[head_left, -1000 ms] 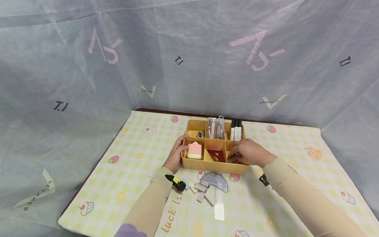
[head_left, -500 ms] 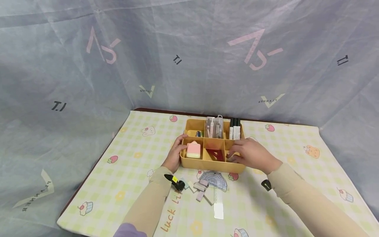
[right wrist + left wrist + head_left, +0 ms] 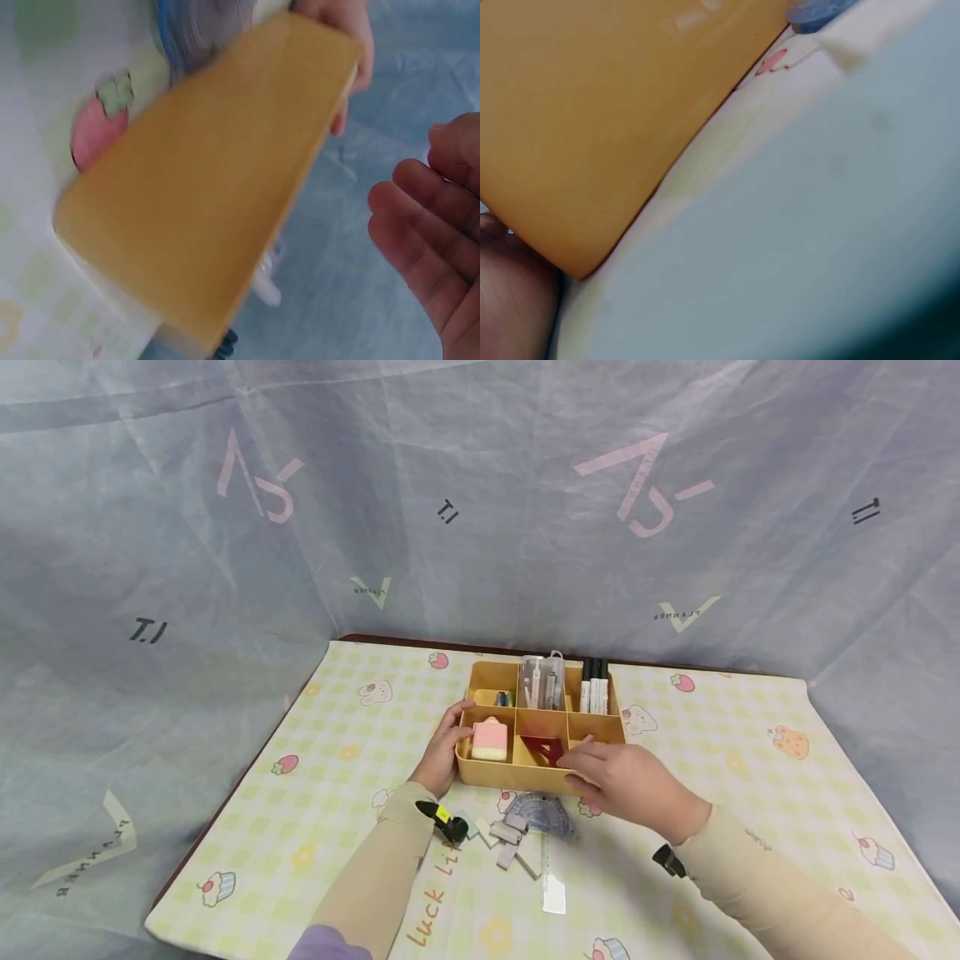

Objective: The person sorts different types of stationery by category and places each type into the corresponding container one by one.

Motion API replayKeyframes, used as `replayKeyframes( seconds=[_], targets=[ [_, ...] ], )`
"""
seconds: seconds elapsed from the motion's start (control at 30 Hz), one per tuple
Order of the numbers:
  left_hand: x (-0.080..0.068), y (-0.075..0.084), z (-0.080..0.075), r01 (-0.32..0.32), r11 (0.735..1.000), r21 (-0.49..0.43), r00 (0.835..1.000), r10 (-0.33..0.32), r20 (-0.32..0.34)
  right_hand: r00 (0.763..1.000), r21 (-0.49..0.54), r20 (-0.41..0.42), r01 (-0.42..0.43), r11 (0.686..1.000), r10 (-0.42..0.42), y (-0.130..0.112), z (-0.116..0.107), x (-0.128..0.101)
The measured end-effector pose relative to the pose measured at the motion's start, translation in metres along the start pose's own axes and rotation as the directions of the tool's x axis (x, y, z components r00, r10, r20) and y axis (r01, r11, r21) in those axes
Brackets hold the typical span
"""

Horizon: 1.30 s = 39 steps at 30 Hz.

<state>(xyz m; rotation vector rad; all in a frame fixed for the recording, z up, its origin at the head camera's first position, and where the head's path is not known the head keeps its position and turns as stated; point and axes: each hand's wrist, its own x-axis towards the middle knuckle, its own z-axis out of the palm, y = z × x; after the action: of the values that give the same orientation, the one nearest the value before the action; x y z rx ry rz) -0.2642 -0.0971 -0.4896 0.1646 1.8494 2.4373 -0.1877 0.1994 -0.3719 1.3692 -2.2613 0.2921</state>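
Observation:
A yellow divided tray (image 3: 525, 774) sits mid-table. My left hand (image 3: 442, 752) grips its left end, thumb on the rim; the right wrist view shows those fingers (image 3: 341, 30) round the far corner of the tray (image 3: 210, 187). My right hand (image 3: 603, 772) hovers over the tray's front right edge, fingers relaxed and holding nothing; the right wrist view shows it as an open palm (image 3: 431, 232). The tray holds a pink-and-cream block (image 3: 490, 739), a red set square (image 3: 546, 748), a clear case (image 3: 545, 681) and black-and-white markers (image 3: 595, 685). The left wrist view shows only the tray wall (image 3: 592, 112).
In front of the tray lie a clear protractor (image 3: 542, 814), a clear ruler (image 3: 552, 877) and several small erasers (image 3: 510, 842). A patterned cloth (image 3: 337, 752) covers the table. Grey fabric (image 3: 480, 527) hangs close behind and at both sides.
My right hand has drawn back out of the front right compartment toward me and now hangs over the tray's front edge. The left hand keeps its hold.

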Motion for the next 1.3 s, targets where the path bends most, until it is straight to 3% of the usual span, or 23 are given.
replayKeyframes(
  seconds=[0.13, 0.23, 0.4, 0.5, 0.83, 1.03, 1.3],
  targets=[
    [0.000, 0.001, 0.000, 0.001, 1.000, 0.007, 1.000, -0.001, -0.006, 0.999, 0.021, 0.036, 0.029, 0.999, -0.030, -0.012, 0.014, -0.005],
    [0.000, 0.002, 0.000, 0.002, 1.000, 0.007, 1.000, -0.002, -0.005, 0.990, 0.016, 0.137, 0.037, 0.999, -0.039, -0.019, 0.030, -0.012],
    [0.000, 0.001, 0.001, 0.009, 1.000, 0.003, 1.000, -0.009, -0.007, 0.942, -0.011, 0.335, 0.018, 1.000, -0.013, -0.026, 0.056, -0.023],
    [0.000, 0.001, 0.002, 0.006, 1.000, -0.003, 1.000, -0.006, -0.003, 0.923, -0.044, 0.385, -0.012, 0.999, 0.028, -0.029, 0.064, -0.027],
    [0.000, 0.001, 0.001, 0.012, 1.000, 0.007, 1.000, -0.012, -0.001, 0.938, -0.240, 0.347, 0.110, 0.965, -0.021, -0.038, 0.066, -0.031],
    [0.000, 0.002, 0.000, 0.023, 1.000, 0.005, 1.000, -0.023, -0.006, 0.952, -0.238, 0.307, 0.070, 0.969, 0.007, -0.041, 0.069, -0.030],
    [0.002, 0.000, -0.001, 0.016, 1.000, 0.004, 1.000, -0.016, 0.001, 0.932, -0.217, 0.363, 0.066, 0.974, 0.017, -0.042, 0.066, -0.029]
  ],
)
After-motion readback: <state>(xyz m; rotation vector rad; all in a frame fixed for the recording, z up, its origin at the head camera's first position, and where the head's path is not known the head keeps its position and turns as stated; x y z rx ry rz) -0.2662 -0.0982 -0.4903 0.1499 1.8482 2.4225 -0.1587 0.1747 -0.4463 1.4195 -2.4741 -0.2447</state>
